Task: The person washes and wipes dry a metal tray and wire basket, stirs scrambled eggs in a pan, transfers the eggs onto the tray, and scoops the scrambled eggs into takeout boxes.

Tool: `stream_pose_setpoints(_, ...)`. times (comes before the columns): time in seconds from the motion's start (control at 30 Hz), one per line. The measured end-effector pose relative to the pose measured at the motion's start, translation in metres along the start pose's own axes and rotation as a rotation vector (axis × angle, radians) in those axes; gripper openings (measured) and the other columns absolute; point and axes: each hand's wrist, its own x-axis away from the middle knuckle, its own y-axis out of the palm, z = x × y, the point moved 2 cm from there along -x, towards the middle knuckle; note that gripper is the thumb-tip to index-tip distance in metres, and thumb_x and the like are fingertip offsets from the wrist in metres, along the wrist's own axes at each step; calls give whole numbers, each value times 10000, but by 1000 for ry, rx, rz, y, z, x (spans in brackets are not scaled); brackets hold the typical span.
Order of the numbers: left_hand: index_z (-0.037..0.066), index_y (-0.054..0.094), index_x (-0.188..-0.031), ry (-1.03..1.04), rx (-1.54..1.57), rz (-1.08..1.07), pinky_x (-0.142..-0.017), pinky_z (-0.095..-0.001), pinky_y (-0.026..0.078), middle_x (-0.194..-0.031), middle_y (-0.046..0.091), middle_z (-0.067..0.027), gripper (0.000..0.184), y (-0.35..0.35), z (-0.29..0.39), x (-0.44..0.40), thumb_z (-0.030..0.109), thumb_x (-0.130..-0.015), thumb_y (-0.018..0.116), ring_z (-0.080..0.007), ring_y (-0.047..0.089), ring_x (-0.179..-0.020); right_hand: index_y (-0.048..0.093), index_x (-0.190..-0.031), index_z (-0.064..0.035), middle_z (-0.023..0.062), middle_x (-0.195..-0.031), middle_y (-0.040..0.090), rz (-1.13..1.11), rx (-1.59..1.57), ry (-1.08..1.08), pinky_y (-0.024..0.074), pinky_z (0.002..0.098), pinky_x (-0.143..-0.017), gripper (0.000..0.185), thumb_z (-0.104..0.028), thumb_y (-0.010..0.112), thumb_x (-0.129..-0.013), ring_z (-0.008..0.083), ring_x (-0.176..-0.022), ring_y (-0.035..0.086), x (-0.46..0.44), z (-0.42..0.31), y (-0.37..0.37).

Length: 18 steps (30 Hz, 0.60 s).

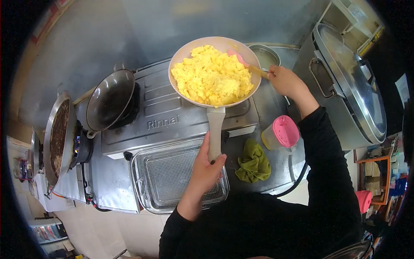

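Observation:
My left hand (205, 167) is wrapped round the handle of a light frying pan (216, 115), which is over the right part of the steel stove (159, 103). Yellow scrambled egg (211, 77) fills much of the pan. In my right hand (284, 81) is the wooden handle of a pink spatula (236, 56). The spatula's head lies at the pan's upper right side, beside the egg. Behind my right hand, a round metal bowl (266, 57) shows in part.
A dark wok (110, 101) sits on the stove's left, with a larger pan (60, 138) farther left. A wire basket (172, 177), green cloth (253, 163) and pink-lidded jug (285, 131) are nearer me. A big lidded steel container (336, 86) stands right.

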Motion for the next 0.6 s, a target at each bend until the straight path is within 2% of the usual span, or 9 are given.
stream_pose_setpoints(0.03, 95, 229, -1440, -6, 1, -5, -450, -257, 410, -832, 551, -75, 723, -1, 1, 0, 45, -800, 560, -114, 487, -509, 556, -952, -41, 154, -603, 566, -55, -72, -26, 410, 397, -475, 219, -241, 484, -901, 278, -500, 556, -3, 2, 0)
stream_pose_setpoints(0.13, 104, 226, -1442, -19, 13, -27, -453, -257, 409, -838, 551, -75, 720, -2, -4, -1, 48, -804, 557, -115, 486, -510, 562, -961, -42, 41, -551, 490, -244, -407, 170, 343, 304, -412, 221, -246, 493, -913, 142, -434, 456, 16, -14, 2)
stream_pose_setpoints(0.17, 108, 225, -1443, -22, 14, -37, -451, -255, 408, -835, 550, -74, 719, -2, -5, -2, 47, -806, 554, -115, 484, -508, 564, -963, -44, 21, -551, 470, -232, -494, 185, 328, 293, -405, 214, -241, 499, -914, 122, -434, 438, 21, -16, 5)
stream_pose_setpoints(0.27, 87, 153, -1454, -54, 51, -74, -430, -237, 422, -1015, 575, -129, 737, -2, -5, -1, 37, -832, 545, -91, 486, -521, 576, -991, -43, -35, -547, 407, -162, -715, 229, 300, 269, -405, 187, -206, 534, -907, 81, -437, 382, 37, -14, 23)
stream_pose_setpoints(0.37, 89, 157, -1453, -16, 12, -63, -431, -234, 422, -997, 578, -120, 734, -2, -6, -2, 38, -832, 546, -89, 484, -519, 573, -1001, -32, 109, -626, 550, 18, -525, 117, 418, 330, -512, 206, -196, 535, -882, 198, -486, 508, 60, -20, 25)
stream_pose_setpoints(0.4, 92, 160, -1453, -21, 16, -56, -430, -232, 420, -974, 577, -109, 733, -2, -5, -2, 36, -833, 545, -87, 480, -516, 564, -1024, -40, 142, -640, 578, 34, -479, 118, 440, 390, -520, 213, -192, 534, -878, 283, -497, 549, 73, -38, 11)
stream_pose_setpoints(0.47, 99, 164, -1454, -39, 26, -47, -427, -228, 414, -929, 575, -89, 729, 0, -6, -1, 33, -834, 543, -83, 473, -510, 540, -1075, -56, 158, -659, 606, 110, -290, 48, 460, 443, -537, 240, -192, 530, -878, 343, -536, 579, 92, -59, 2)
stream_pose_setpoints(0.57, 111, 173, -1455, -27, 61, -47, -425, -222, 406, -867, 557, -59, 724, 0, -6, 0, 27, -836, 540, -78, 462, -505, 517, -1128, -79, 158, -691, 609, 201, -109, -112, 481, 447, -526, 267, -173, 517, -878, 352, -561, 591, 113, -80, 9)
stream_pose_setpoints(0.6, 115, 175, -1455, -20, 63, -47, -423, -221, 403, -854, 553, -53, 723, 1, -6, 0, 26, -837, 539, -77, 459, -502, 527, -1140, -96, 142, -680, 597, 220, -73, -133, 473, 425, -505, 273, -168, 522, -876, 326, -554, 590, 118, -86, 10)
